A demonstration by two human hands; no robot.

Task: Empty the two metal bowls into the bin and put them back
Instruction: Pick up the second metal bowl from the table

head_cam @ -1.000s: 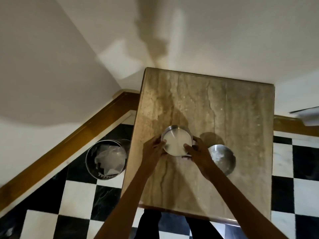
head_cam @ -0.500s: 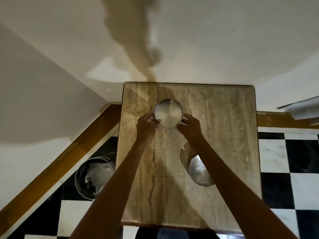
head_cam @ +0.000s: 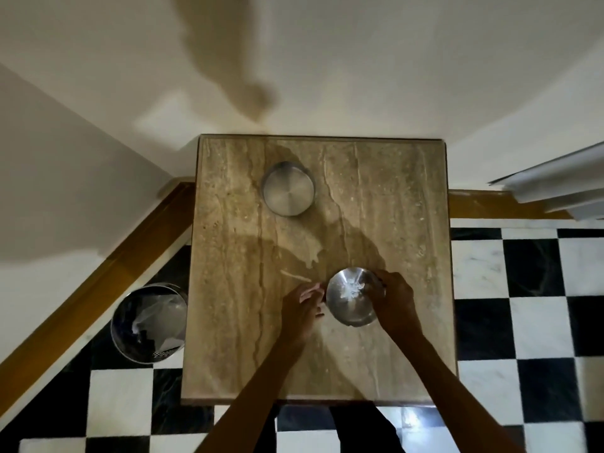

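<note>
Two metal bowls stand on the marble table (head_cam: 408, 207). The far bowl (head_cam: 288, 188) is empty and stands alone towards the back. The near bowl (head_cam: 349, 308) holds a small clump of white scraps. My right hand (head_cam: 394, 300) grips its right rim, with the fingers over the edge. My left hand (head_cam: 302, 305) is beside its left rim with fingers apart, slightly blurred, and holds nothing. The round metal bin (head_cam: 148, 322) stands on the floor left of the table, with a plastic liner and waste inside.
The table's back edge is against a white wall, and its left edge overhangs part of the bin. Black and white floor tiles (head_cam: 523, 305) lie on both sides. A wooden skirting runs along the wall on the left. A white ledge (head_cam: 555, 181) juts in at the upper right.
Both hands set the empty bowl down at the back of the table and let go of it. They drew back to the near bowl, and my right hand took its rim.
</note>
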